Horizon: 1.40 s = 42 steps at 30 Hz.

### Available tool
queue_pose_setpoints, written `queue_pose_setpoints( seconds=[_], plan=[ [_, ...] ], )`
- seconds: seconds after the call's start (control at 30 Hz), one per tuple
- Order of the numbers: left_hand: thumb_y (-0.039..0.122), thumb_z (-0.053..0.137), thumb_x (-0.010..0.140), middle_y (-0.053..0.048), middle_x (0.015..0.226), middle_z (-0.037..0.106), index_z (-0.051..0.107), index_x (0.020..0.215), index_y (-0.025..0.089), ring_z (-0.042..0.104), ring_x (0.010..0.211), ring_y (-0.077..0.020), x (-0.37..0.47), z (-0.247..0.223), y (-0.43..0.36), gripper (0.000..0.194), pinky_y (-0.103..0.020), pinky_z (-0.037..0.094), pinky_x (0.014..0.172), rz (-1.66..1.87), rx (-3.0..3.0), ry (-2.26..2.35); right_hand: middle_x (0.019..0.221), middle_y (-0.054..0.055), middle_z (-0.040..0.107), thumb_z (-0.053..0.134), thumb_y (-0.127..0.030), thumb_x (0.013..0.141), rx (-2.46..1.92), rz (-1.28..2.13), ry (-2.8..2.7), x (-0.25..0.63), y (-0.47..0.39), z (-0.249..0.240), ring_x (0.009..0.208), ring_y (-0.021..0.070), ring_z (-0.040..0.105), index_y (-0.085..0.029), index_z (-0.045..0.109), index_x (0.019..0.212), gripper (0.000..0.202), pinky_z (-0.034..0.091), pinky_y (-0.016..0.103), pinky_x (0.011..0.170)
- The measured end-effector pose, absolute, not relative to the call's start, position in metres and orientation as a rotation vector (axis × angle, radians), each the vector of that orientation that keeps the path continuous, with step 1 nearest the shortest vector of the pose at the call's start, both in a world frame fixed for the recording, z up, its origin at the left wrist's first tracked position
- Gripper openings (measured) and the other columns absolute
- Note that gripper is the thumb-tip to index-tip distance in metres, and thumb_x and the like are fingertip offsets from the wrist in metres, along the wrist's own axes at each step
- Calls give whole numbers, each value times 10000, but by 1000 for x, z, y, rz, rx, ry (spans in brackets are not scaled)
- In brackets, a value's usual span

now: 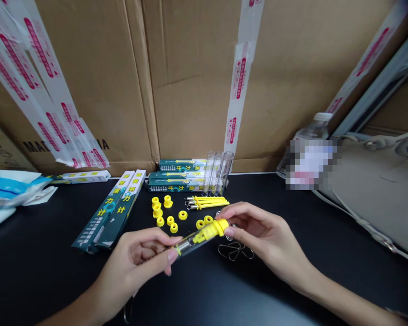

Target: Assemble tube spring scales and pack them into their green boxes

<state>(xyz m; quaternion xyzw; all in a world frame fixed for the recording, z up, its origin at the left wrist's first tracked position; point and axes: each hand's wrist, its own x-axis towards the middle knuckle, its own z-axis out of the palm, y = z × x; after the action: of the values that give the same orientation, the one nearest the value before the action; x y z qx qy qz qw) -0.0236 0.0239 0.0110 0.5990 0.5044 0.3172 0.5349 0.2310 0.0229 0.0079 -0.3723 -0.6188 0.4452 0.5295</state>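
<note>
A clear-tubed spring scale [196,241] is held at a slant above the black table, its spring showing inside. My left hand [136,260] is closed around the tube's lower left end. At the upper right end, my right hand [263,233] pinches the yellow cap [221,226] between thumb and fingers. Bent metal wire hooks [236,251] lie just below my right hand. Behind the scale are loose yellow caps and rings [157,211] and several yellow rods with springs [209,203]. Clear empty tubes [218,174] stand upright farther back.
Printed spring scale boxes [177,183] are stacked by the tubes, and two more boxes [105,222] lie at the left. Large taped cartons [193,90] wall off the back. On the right are a plastic bottle [321,124] and a grey bag [387,190]; a blue-white packet [13,188] sits far left.
</note>
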Motion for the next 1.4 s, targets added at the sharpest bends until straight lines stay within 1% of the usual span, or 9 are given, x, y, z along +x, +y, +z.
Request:
queue_pose_setpoints(
  seconds=[0.2, 0.3, 0.4, 0.47, 0.63, 0.9, 1.07, 1.27, 1.4],
  plan=[
    [433, 751, 755, -15, 570, 688, 735, 819, 157, 296, 300, -25, -25, 9, 24, 285, -161, 203, 269, 757, 1441, 1175, 1015, 29, 733, 762, -301, 825, -922, 1124, -1488, 230, 23, 11, 905, 164, 692, -261, 760, 1005, 185, 576, 258, 829],
    [407, 759, 745, -9, 560, 684, 738, 799, 159, 304, 301, -22, -23, 11, 23, 255, -158, 199, 276, 772, 1426, 1212, 846, 26, 735, 693, -401, 875, -1050, 1143, -1492, 230, 23, 12, 767, 142, 676, -224, 770, 961, 212, 563, 237, 732],
    [370, 770, 725, -11, 558, 695, 731, 765, 163, 326, 298, -24, -21, 14, 22, 215, -155, 184, 276, 785, 1420, 1214, 682, 12, 694, 688, -456, 864, -1087, 1237, -1496, 231, 24, 12, 624, 124, 631, -188, 760, 870, 278, 529, 219, 601],
    [355, 769, 719, -12, 553, 698, 725, 744, 164, 324, 296, -24, -20, 15, 21, 198, -154, 180, 275, 794, 1413, 1214, 713, 12, 708, 720, -430, 843, -1067, 1299, -1464, 231, 23, 11, 630, 124, 644, -192, 752, 896, 246, 529, 217, 595],
    [347, 763, 714, -4, 530, 682, 733, 750, 163, 301, 308, -21, -17, 18, 19, 190, -144, 202, 285, 812, 1386, 1252, 922, 23, 766, 769, -307, 812, -1037, 1206, -1485, 232, 22, 10, 814, 151, 699, -239, 773, 926, 133, 551, 236, 754],
    [333, 750, 730, -2, 554, 701, 726, 741, 178, 309, 301, -17, -18, 15, 19, 157, -138, 183, 280, 847, 1396, 1218, 954, 19, 757, 786, -264, 792, -981, 1237, -1447, 231, 21, 15, 855, 151, 698, -252, 785, 918, 127, 558, 240, 796],
    [338, 755, 747, 10, 527, 671, 764, 811, 180, 329, 311, -31, -24, 4, 23, 170, -137, 187, 263, 831, 1470, 1129, 882, 17, 743, 828, -253, 741, -982, 1282, -1358, 228, 21, 14, 840, 148, 678, -226, 755, 765, 81, 551, 227, 766],
    [345, 750, 760, 11, 541, 666, 778, 863, 183, 349, 334, -37, -26, 0, 25, 194, -129, 209, 265, 819, 1479, 1127, 838, -5, 725, 859, -228, 704, -1008, 1245, -1289, 225, 16, 13, 752, 121, 662, -228, 722, 801, 168, 539, 204, 702],
    [343, 752, 746, 6, 538, 671, 773, 855, 174, 344, 326, -35, -24, 4, 24, 202, -132, 205, 267, 800, 1467, 1154, 869, -18, 700, 867, -203, 694, -953, 1339, -1256, 225, 18, 13, 793, 108, 648, -236, 734, 852, 210, 533, 184, 723]
  ],
)
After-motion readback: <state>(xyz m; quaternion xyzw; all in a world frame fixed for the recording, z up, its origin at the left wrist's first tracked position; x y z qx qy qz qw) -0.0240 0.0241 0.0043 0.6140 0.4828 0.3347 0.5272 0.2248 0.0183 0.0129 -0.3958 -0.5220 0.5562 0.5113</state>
